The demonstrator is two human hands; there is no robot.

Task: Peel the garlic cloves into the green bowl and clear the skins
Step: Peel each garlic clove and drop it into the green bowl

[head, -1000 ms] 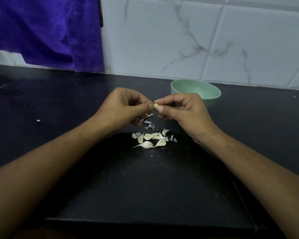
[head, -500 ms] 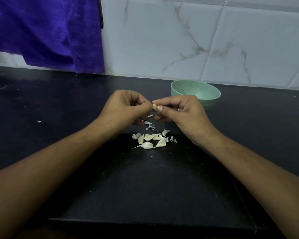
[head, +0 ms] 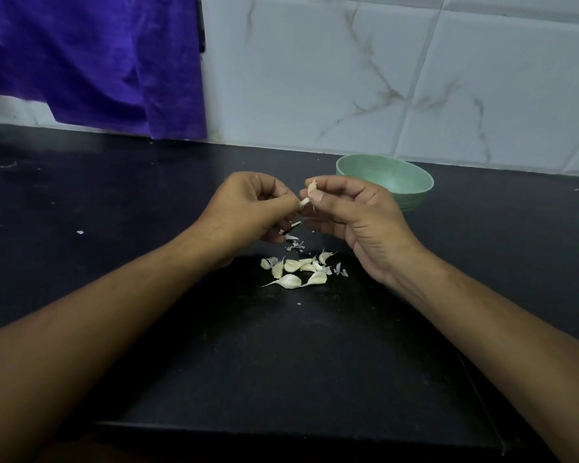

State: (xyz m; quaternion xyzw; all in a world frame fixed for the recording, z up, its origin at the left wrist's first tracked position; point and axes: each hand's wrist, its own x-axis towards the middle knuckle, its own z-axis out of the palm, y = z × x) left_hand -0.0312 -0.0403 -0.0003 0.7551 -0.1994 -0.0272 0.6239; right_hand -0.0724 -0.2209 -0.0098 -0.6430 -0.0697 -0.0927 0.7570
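The right hand (head: 355,215) pinches one garlic clove (head: 311,188) between thumb and forefinger, tip up, with the other fingers curled loosely beneath. The left hand (head: 248,208) meets it from the other side, its thumb and forefinger closed on a pale strip of skin (head: 304,202) at the clove's lower end. Both hands are held above the black counter (head: 81,195), and the two bare forearms run back to the near corners of the view.

Directly below the hands lies a scatter of grey-white skin scraps (head: 295,244). The left hand's curled fingers hide part of it, and a white sliver (head: 295,224) shows just under them. Nearer the person sits the pile of unpeeled cloves (head: 298,272), bunched together and touching. I count about nine, though the overlap makes the number uncertain. The pile rests at the far end of a darker black slab (head: 281,362) that reaches to the near edge. Two or three more scraps (head: 340,270) lie just right of the pile.

The single green bowl (head: 395,180) stands behind the right hand, whose knuckles cover the near left part of its wall. One white fleck (head: 80,232) lies well apart on the counter to the left. Behind everything is a white marbled tile wall (head: 348,78), with a purple cloth (head: 91,61) hanging over its left part.
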